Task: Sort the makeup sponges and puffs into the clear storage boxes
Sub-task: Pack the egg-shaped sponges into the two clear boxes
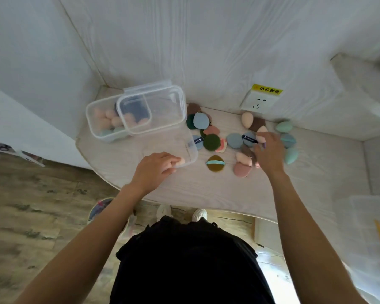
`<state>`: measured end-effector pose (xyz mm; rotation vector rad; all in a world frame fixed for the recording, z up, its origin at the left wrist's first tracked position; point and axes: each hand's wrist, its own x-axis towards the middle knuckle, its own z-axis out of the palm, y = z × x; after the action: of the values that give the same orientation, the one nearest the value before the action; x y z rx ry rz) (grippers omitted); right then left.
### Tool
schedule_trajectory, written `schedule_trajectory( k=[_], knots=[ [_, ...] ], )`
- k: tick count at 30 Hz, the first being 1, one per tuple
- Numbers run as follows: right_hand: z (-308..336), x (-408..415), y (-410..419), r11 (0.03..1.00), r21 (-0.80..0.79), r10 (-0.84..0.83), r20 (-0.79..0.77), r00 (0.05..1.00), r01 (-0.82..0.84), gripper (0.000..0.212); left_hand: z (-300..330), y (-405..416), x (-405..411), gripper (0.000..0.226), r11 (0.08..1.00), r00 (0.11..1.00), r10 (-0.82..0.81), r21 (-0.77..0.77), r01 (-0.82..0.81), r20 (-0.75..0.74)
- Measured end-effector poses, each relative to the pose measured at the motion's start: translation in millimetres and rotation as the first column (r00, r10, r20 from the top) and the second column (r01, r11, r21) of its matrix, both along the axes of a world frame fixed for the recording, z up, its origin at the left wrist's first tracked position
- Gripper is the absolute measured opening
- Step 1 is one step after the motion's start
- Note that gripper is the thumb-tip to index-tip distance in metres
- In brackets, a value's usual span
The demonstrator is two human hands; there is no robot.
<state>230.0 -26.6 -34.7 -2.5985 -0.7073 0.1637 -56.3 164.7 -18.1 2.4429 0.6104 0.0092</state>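
Pinching a pink sponge (180, 161), the left hand (155, 170) should have released it fully inside the empty clear box (190, 150).

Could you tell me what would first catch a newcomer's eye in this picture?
Probably the colourful scatter of puffs and sponges on the table's right half, where the right hand reaches in. At the back left, a clear box already holds pink sponges, and the left hand holds a pink sponge at a nearer clear box.
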Motion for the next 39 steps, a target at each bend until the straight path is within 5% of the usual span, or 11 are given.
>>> schedule_trajectory(
  k=[6, 9, 12, 14, 16, 21, 27, 30, 33, 39],
  knots=[
    [-1.9, 24.7, 11.0, 0.981, -0.187, 0.024, -0.135, 0.991, -0.049, 0.031, 0.6, -0.9, 0.7, 0.028, 0.999, 0.999, 0.031, 0.008, -0.031, -0.019],
    [15.5, 4.5, 19.3, 1.000, -0.001, 0.021, -0.020, 1.000, -0.021, 0.021, 1.4, -0.2, 0.4, 0.029, 0.997, 0.997, 0.071, -0.006, -0.072, -0.037],
    [38.4, -48.9, 38.0, 0.964, 0.259, 0.111, -0.195, 0.974, -0.058, 0.013, 1.7, 0.2, 1.9, 0.029, 0.998, 0.996, 0.069, -0.001, -0.069, -0.053],
    [49.5, -85.4, 56.8, 0.925, 0.356, 0.269, -0.377, 0.886, -0.129, 0.030, 1.3, 0.4, 2.5, 0.030, 0.999, 0.997, 0.052, 0.002, -0.052, -0.061],
    [51.6, -111.4, 72.4, 0.876, 0.374, 0.446, -0.385, 0.808, -0.305, 0.048, 0.8, 1.7, 2.3, 0.030, 0.999, 0.996, 0.036, -0.005, -0.036, -0.081],
    [43.0, -126.6, 102.1, 0.723, -0.035, 0.691, 0.066, 0.720, -0.690, 0.024, 0.4, 5.4, 3.3, 0.034, 0.999, 0.994, 0.011, 0.043, -0.006, -0.109],
    [46.4, -125.5, 124.8, 0.441, -0.539, 0.856, 0.012, 0.517, -0.717, 0.009, -1.3, 6.3, 3.1, 0.035, 0.994, 0.993, -0.017, 0.102, 0.029, -0.119],
    [52.5, -118.2, 132.3, 0.327, -0.526, 0.866, -0.166, 0.472, -0.785, 0.019, -2.1, 4.9, 3.1, 0.035, 0.991, 0.993, -0.007, 0.130, 0.023, -0.117],
    [54.1, -108.5, 134.5, 0.393, -0.376, 0.764, -0.374, 0.526, -0.839, 0.027, -4.7, 2.7, 3.7, 0.034, 0.989, 0.995, -0.013, 0.143, 0.027, -0.096],
    [42.6, -108.9, 122.3, 0.445, -0.440, 0.851, -0.063, 0.521, -0.780, 0.021, -2.8, -7.3, 7.3, 0.047, 0.991, 0.999, 0.041, 0.126, -0.041, 0.000]
  ],
)
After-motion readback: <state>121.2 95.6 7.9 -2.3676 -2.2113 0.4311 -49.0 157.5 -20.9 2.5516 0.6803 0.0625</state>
